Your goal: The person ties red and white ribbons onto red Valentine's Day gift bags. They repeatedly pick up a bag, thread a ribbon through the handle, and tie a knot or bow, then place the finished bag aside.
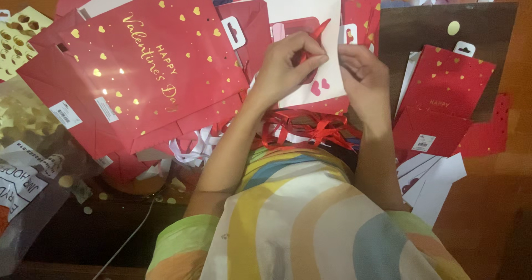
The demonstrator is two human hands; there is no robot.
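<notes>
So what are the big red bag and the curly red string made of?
The big red bag looks like smooth, slightly glossy paper or thin card: flat with sharp folds, and its gold hearts shine like foil. The curly red string looks like thin satin or plastic ribbon: flat, looping, with shiny highlights.

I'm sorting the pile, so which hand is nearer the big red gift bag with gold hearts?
Left. The left hand sits just beside the big red gift bag, pinching a red ribbon. The right hand is farther off, holding the cream card.
</notes>
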